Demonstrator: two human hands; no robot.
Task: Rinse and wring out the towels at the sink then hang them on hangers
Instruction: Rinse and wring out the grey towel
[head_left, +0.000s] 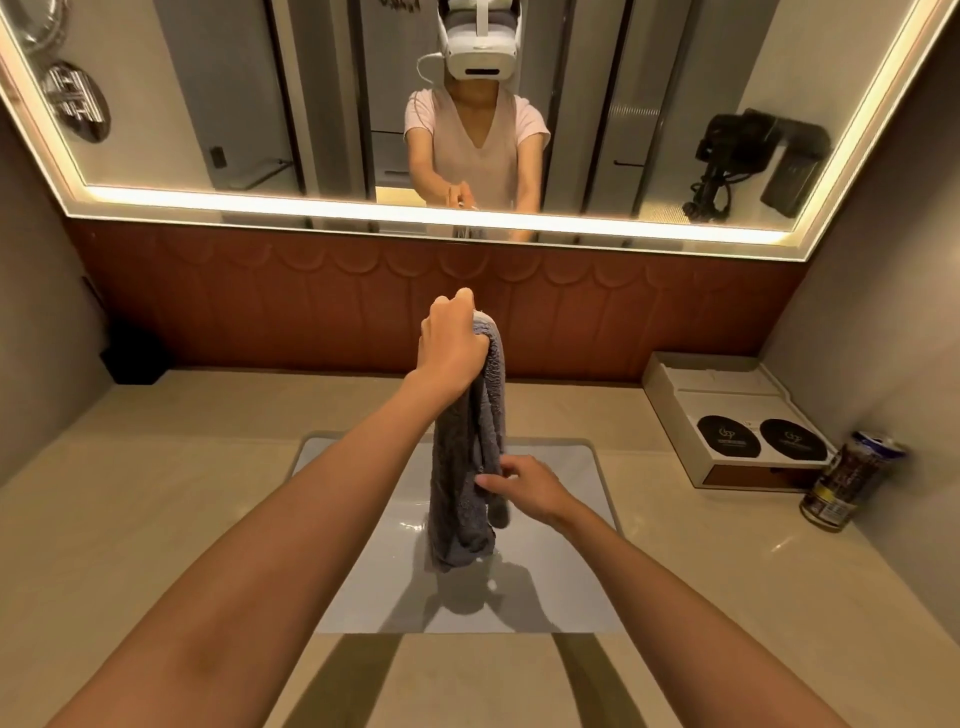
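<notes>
A dark grey towel hangs in a bunched column over the white rectangular sink. My left hand is raised in front of the brown wall panel and grips the towel's top end. My right hand is lower, beside the towel's right edge, and pinches its middle with thumb and fingers. The towel's bottom end dangles just above the basin floor, casting a shadow there. The tap is hidden behind my left hand and the towel. No hanger is in view.
A beige stone counter surrounds the sink. At the right stand a white tray box with two black round lids and a drink can. A black box sits in the back left corner. A lit mirror hangs above.
</notes>
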